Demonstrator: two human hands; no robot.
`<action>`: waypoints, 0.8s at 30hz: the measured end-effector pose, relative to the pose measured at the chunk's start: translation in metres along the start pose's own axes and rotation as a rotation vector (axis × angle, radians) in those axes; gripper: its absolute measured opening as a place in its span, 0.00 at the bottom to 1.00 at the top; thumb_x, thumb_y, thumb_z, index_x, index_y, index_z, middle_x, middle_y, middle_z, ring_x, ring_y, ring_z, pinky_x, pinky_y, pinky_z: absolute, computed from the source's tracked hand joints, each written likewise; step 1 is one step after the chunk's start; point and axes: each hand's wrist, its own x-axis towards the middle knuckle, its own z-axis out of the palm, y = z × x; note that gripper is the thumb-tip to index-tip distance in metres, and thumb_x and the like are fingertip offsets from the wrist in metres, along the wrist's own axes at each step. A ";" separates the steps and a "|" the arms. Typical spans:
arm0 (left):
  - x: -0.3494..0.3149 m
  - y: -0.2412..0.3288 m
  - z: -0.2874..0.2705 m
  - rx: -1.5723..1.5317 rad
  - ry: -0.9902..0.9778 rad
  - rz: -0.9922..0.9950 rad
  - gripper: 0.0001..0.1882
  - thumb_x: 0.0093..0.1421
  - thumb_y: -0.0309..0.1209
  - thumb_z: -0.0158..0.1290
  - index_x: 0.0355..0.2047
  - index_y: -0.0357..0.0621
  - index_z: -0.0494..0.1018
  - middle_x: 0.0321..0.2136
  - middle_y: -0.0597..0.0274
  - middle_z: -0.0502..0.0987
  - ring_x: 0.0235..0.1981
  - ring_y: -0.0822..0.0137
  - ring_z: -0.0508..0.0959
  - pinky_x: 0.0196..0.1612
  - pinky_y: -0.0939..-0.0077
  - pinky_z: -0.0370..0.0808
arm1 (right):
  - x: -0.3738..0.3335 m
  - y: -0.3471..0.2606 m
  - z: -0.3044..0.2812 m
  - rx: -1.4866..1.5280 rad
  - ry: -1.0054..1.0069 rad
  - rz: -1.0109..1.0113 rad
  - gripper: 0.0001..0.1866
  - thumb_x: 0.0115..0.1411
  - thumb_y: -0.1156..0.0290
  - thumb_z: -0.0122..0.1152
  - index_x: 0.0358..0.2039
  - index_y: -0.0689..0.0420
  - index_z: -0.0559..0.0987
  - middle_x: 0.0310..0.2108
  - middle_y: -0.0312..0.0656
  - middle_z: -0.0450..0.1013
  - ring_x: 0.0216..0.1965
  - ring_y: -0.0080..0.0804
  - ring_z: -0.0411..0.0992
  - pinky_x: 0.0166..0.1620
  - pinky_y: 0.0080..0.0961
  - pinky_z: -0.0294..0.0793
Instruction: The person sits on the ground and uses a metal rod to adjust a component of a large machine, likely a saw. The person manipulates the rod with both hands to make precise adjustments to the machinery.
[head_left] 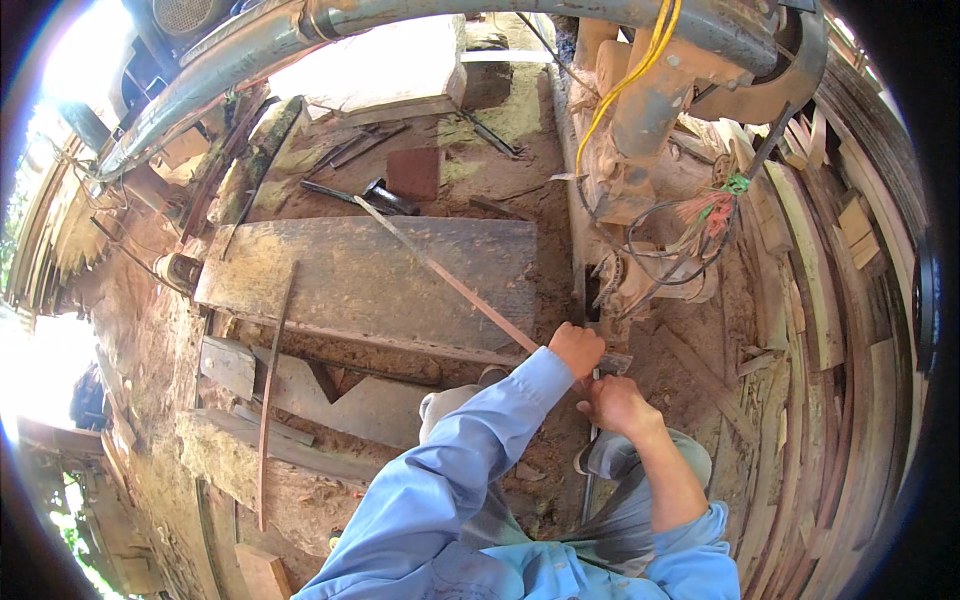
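My left hand (577, 349) is closed in a fist at the right front corner of a thick timber slab (400, 275). A long thin wooden strip (465, 292) lies slantwise over the slab, its near end reaching my left cuff. What the fist grips is hidden. Just below it, my right hand (618, 405) has its fingers curled in, close to a small metal piece (598, 374) between the hands. I cannot make out what it holds. A narrow metal bar (588, 490) runs below the right hand, between my legs.
Overhead crosses a large metal machine frame (420, 14) with a yellow cable (630, 85). Loose wires (665, 245) hang at the right. A black hammer-like tool (388, 197) lies beyond the slab. Stacked boards (810, 270) line the right; another strip (273, 400) leans at the left over offcuts (350, 405).
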 end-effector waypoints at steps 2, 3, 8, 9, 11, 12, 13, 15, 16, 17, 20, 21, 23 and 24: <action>0.000 0.001 -0.006 -0.016 -0.056 -0.006 0.12 0.53 0.39 0.56 0.34 0.47 0.77 0.29 0.53 0.79 0.37 0.53 0.80 0.42 0.58 0.72 | -0.001 -0.001 -0.001 0.010 -0.007 0.014 0.16 0.56 0.58 0.58 0.29 0.61 0.78 0.27 0.53 0.76 0.33 0.52 0.76 0.39 0.44 0.74; 0.000 0.001 -0.007 -0.024 -0.086 -0.006 0.12 0.53 0.39 0.56 0.34 0.46 0.77 0.30 0.53 0.80 0.37 0.53 0.80 0.43 0.58 0.72 | -0.001 0.001 0.001 0.002 0.003 0.005 0.16 0.56 0.58 0.58 0.29 0.61 0.78 0.27 0.53 0.76 0.33 0.52 0.76 0.39 0.44 0.75; -0.001 0.001 -0.008 -0.021 -0.079 0.000 0.13 0.54 0.39 0.56 0.35 0.45 0.77 0.31 0.51 0.80 0.38 0.53 0.80 0.43 0.57 0.72 | 0.000 0.004 0.004 -0.034 0.020 -0.045 0.17 0.56 0.58 0.58 0.28 0.61 0.78 0.26 0.53 0.76 0.32 0.52 0.76 0.38 0.44 0.75; -0.001 0.001 -0.009 -0.018 -0.075 0.000 0.13 0.54 0.39 0.56 0.35 0.45 0.77 0.30 0.51 0.80 0.38 0.53 0.80 0.43 0.57 0.72 | 0.000 0.002 0.002 -0.025 0.013 -0.042 0.17 0.56 0.58 0.58 0.28 0.62 0.78 0.26 0.53 0.76 0.32 0.52 0.76 0.38 0.44 0.75; -0.001 0.002 -0.011 0.002 -0.106 -0.004 0.13 0.53 0.39 0.56 0.35 0.45 0.77 0.31 0.52 0.80 0.37 0.53 0.80 0.43 0.57 0.73 | -0.002 0.000 -0.002 -0.007 0.000 -0.035 0.17 0.56 0.58 0.57 0.27 0.62 0.78 0.26 0.53 0.76 0.32 0.52 0.76 0.38 0.44 0.75; 0.000 0.002 -0.011 0.012 -0.120 -0.006 0.14 0.53 0.40 0.57 0.36 0.45 0.77 0.31 0.53 0.80 0.37 0.52 0.80 0.42 0.57 0.73 | -0.002 0.000 -0.002 -0.011 0.008 -0.037 0.17 0.56 0.58 0.57 0.28 0.62 0.78 0.26 0.53 0.76 0.32 0.52 0.76 0.38 0.44 0.75; 0.000 0.002 -0.009 0.017 -0.113 -0.004 0.14 0.53 0.40 0.57 0.36 0.45 0.77 0.31 0.53 0.79 0.37 0.52 0.80 0.42 0.57 0.73 | -0.002 0.001 -0.001 -0.015 0.016 -0.039 0.17 0.57 0.58 0.57 0.28 0.62 0.78 0.26 0.53 0.76 0.32 0.52 0.76 0.38 0.44 0.75; 0.000 0.002 -0.008 0.026 -0.097 0.001 0.14 0.53 0.40 0.57 0.36 0.45 0.77 0.32 0.53 0.79 0.37 0.52 0.80 0.42 0.58 0.73 | -0.001 0.003 0.003 -0.022 0.034 -0.048 0.17 0.57 0.58 0.57 0.28 0.62 0.77 0.26 0.53 0.75 0.32 0.52 0.76 0.38 0.44 0.75; 0.001 0.002 -0.008 0.010 -0.102 -0.001 0.14 0.52 0.39 0.57 0.36 0.45 0.77 0.32 0.53 0.79 0.37 0.52 0.80 0.42 0.58 0.73 | 0.000 0.005 0.007 -0.024 0.043 -0.054 0.17 0.57 0.58 0.57 0.29 0.62 0.77 0.26 0.53 0.75 0.32 0.52 0.76 0.38 0.44 0.74; 0.001 0.001 -0.008 -0.007 -0.108 -0.002 0.14 0.52 0.39 0.57 0.36 0.45 0.77 0.33 0.53 0.79 0.38 0.52 0.80 0.42 0.58 0.73 | 0.000 0.007 0.010 -0.026 0.052 -0.060 0.16 0.57 0.58 0.57 0.30 0.62 0.77 0.26 0.53 0.75 0.32 0.52 0.76 0.38 0.44 0.74; -0.004 -0.003 -0.018 0.008 -0.089 -0.013 0.14 0.50 0.37 0.58 0.37 0.45 0.77 0.33 0.52 0.79 0.39 0.52 0.80 0.43 0.58 0.73 | -0.003 -0.006 -0.010 -0.016 -0.061 0.011 0.17 0.58 0.61 0.57 0.39 0.63 0.73 0.28 0.56 0.75 0.35 0.55 0.74 0.39 0.46 0.73; -0.005 -0.004 -0.020 0.024 -0.075 -0.014 0.15 0.50 0.37 0.58 0.37 0.45 0.77 0.33 0.52 0.79 0.39 0.52 0.80 0.44 0.58 0.73 | -0.004 -0.006 -0.009 -0.015 -0.024 -0.001 0.17 0.58 0.60 0.57 0.39 0.62 0.74 0.27 0.55 0.75 0.34 0.54 0.74 0.39 0.46 0.73; -0.002 -0.009 -0.012 0.020 -0.037 -0.021 0.16 0.48 0.36 0.59 0.37 0.45 0.77 0.33 0.52 0.79 0.39 0.52 0.80 0.43 0.58 0.74 | -0.004 -0.004 -0.003 -0.011 0.051 -0.024 0.18 0.57 0.60 0.56 0.39 0.61 0.74 0.25 0.53 0.75 0.32 0.53 0.75 0.37 0.46 0.74; -0.002 -0.009 -0.012 0.017 -0.019 -0.024 0.16 0.47 0.36 0.59 0.37 0.45 0.77 0.33 0.52 0.79 0.39 0.52 0.80 0.43 0.58 0.74 | -0.004 -0.003 -0.002 -0.009 0.049 -0.027 0.18 0.56 0.60 0.56 0.40 0.61 0.73 0.26 0.53 0.75 0.32 0.53 0.75 0.37 0.46 0.74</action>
